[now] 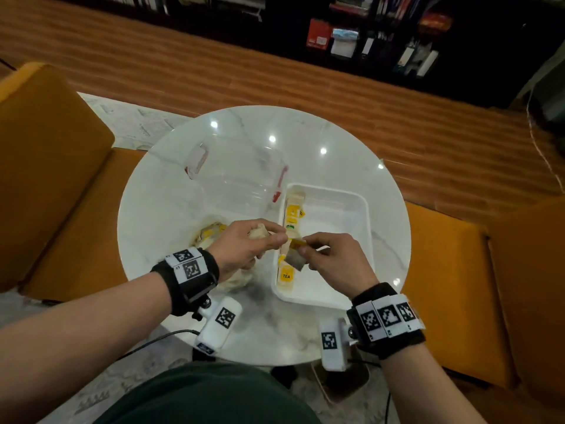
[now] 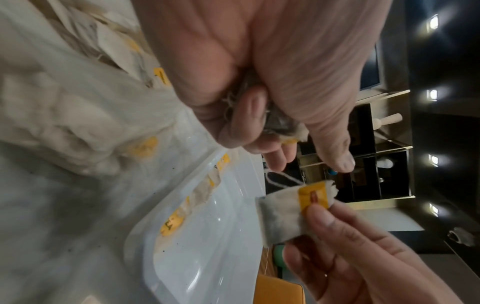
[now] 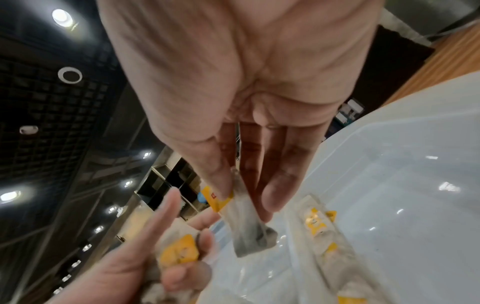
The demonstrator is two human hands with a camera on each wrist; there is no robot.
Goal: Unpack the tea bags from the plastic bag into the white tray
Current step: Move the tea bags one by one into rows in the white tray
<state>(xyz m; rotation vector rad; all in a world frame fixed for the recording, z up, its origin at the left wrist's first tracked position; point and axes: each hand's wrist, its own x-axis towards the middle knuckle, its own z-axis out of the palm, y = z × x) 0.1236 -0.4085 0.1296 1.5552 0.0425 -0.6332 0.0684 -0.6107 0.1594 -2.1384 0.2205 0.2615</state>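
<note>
On the round marble worktop point(image 1: 171, 191), the plastic bag point(image 1: 211, 232) lies crumpled at the left, yellow-tagged tea bags showing through it. Behind it stands a clear container point(image 1: 235, 175) with red clips. Above the bag's near end, the left hand point(image 1: 244, 243) has its grip closed round a small bunch of tea bags point(image 2: 281, 127), fingers curled over them. Just beside it, over the tray's left edge, the right hand point(image 1: 333, 258) pinches one tea bag point(image 1: 295, 260) by its yellow tag between thumb and fingertips, the pouch hanging down. The white tray point(image 1: 360, 215) sits to the right, with a row of tea bags point(image 1: 290, 218) lying along its left wall.
</note>
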